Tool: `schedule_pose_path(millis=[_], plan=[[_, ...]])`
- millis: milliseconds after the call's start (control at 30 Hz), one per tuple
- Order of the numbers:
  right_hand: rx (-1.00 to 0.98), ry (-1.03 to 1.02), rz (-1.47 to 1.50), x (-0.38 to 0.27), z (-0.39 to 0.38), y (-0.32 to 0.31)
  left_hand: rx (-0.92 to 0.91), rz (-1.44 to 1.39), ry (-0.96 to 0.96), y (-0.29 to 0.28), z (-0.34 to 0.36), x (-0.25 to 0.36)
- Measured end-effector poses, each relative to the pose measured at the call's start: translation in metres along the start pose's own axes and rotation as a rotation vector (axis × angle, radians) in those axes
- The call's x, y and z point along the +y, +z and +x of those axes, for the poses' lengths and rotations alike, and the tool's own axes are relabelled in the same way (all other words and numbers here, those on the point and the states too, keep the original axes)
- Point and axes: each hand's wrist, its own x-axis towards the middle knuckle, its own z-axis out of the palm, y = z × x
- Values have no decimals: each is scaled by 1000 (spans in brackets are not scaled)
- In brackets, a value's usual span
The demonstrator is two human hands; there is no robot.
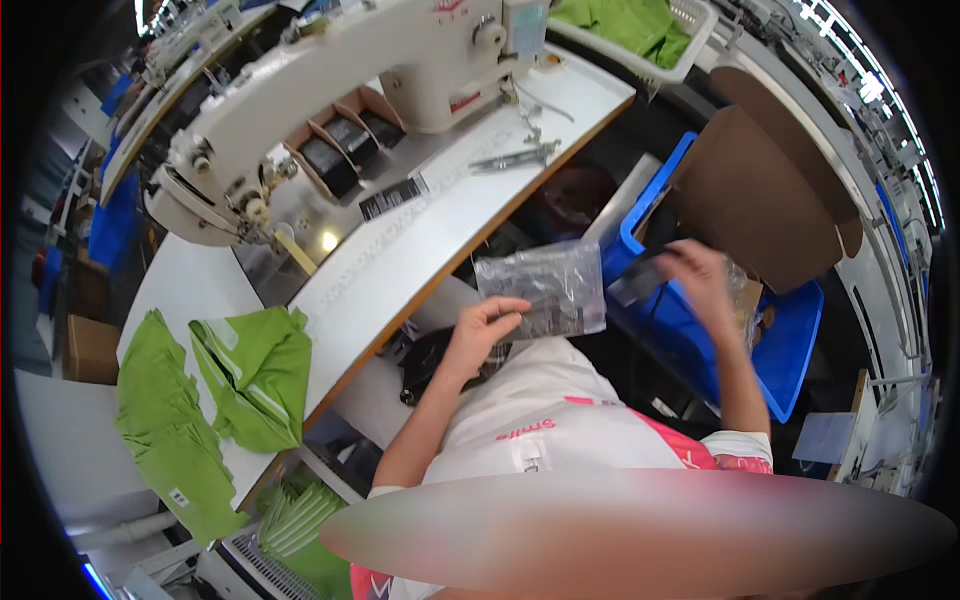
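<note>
My left hand grips a clear plastic bag with dark contents, held over my lap. Out to the right, my right hand pinches a small dark item, too blurred to identify, over a blue plastic bin. A brown cardboard sheet stands in that bin.
The white sewing table with a wooden edge bears a sewing machine, a divided holder, metal tools and green garments. A white basket holds more green fabric. Green pieces also lie below the table.
</note>
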Motion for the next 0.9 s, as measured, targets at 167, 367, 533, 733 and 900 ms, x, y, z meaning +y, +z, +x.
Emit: schedule_pose_path(millis=[167,367,533,733,900], plan=[[409,305,-228,100,-84,-220,92,-301,48,3,4,3],[286,364,-1403,145,-117,-234,156,-336,128,7,2,5],[1,103,-127,43,-12,-60,155,-326,149,15,-3,6],[-438,-485,-181,-20,49,73,127,-305,134,17,-8,6],[-841,59,153,3,76,90,261,-331,47,8,-3,-5]])
